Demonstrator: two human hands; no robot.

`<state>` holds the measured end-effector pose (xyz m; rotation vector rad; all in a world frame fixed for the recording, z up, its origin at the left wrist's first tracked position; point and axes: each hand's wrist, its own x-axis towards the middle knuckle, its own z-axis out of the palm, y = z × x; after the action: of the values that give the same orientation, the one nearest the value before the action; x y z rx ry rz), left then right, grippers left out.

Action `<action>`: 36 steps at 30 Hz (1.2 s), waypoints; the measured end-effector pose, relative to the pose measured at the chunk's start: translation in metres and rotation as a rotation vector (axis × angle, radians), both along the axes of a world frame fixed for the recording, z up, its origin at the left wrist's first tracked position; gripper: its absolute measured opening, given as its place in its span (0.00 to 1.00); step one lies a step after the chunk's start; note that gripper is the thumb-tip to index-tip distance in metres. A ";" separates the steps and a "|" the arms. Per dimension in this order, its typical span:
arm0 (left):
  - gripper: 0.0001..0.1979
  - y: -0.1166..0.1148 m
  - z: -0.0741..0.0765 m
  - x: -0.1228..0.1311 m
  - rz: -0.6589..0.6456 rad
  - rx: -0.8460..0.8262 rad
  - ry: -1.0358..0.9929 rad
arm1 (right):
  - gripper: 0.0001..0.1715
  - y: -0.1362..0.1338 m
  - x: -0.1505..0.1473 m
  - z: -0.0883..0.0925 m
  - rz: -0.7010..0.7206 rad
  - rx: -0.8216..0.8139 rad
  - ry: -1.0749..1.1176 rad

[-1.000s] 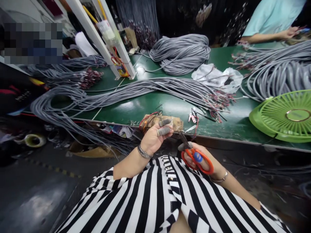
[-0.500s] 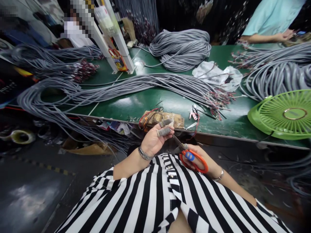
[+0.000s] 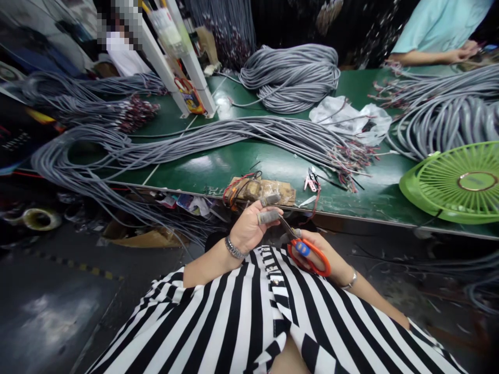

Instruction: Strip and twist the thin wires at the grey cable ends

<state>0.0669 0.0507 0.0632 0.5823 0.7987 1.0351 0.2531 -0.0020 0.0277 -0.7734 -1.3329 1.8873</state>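
Observation:
My left hand (image 3: 249, 228) is half curled over the table's near edge, grey wraps on two fingers. Its fingertips are drawn close together, and whatever they pinch is too small to make out. My right hand (image 3: 323, 252) is closed round a pair of scissors (image 3: 323, 259) with orange handles and a blue patch. The dark blades point up and left, their tips at my left fingertips. Just beyond my hands lies a worn wooden block (image 3: 278, 191) with red and black wires (image 3: 233, 193) at its left end.
Long grey cables (image 3: 218, 136) stretch across the green table (image 3: 198, 169). A cable coil (image 3: 290, 78) sits behind them, near a plastic bag (image 3: 331, 111). Small pink-handled pliers (image 3: 311, 180) lie right of the block. A green fan (image 3: 424, 187) stands right; a co-worker's hands (image 3: 463, 52) are beyond.
My left hand has shifted slightly right and down in view. The scissors stay in my right hand, their blades still by my left fingertips.

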 end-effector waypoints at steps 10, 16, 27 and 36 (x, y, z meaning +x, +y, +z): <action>0.14 -0.002 0.005 0.002 -0.033 -0.025 -0.037 | 0.27 0.007 -0.003 -0.009 -0.069 0.035 0.168; 0.17 -0.004 0.002 0.007 -0.063 0.086 0.128 | 0.24 0.006 -0.006 -0.007 -0.063 0.089 0.121; 0.15 -0.012 -0.007 0.012 -0.032 0.232 0.294 | 0.19 0.003 -0.007 -0.002 -0.028 0.089 0.065; 0.18 -0.011 -0.003 0.013 -0.065 0.295 0.232 | 0.28 0.017 -0.015 -0.008 -0.108 0.269 0.046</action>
<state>0.0803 0.0394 0.0607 0.9878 0.8284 1.0449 0.2383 0.0153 0.0200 -0.6460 -1.4489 1.5922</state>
